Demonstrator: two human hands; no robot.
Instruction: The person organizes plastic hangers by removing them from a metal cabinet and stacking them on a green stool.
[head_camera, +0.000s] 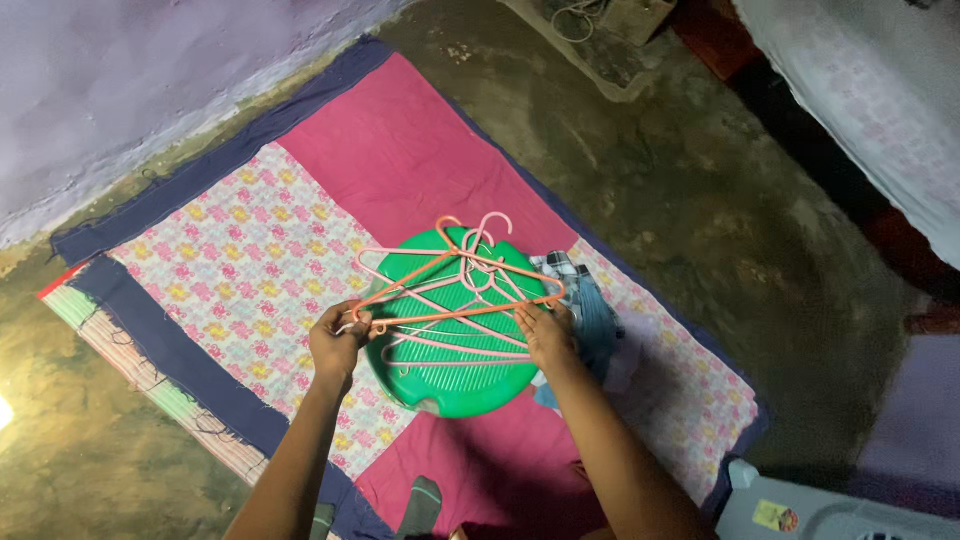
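Note:
A round green plastic tub lies on a patchwork quilt of pink and floral panels. Several pink and orange clothes hangers lie bunched over the tub, hooks pointing away from me. My left hand grips the left corner of the hanger bunch. My right hand holds the right side of the bunch, fingers over the lower bars.
A pile of checked and blue clothes lies beside the tub on the right. The quilt has a navy border and sits on a dark earthen floor. A lilac wall runs at the left. A socked foot shows at the bottom.

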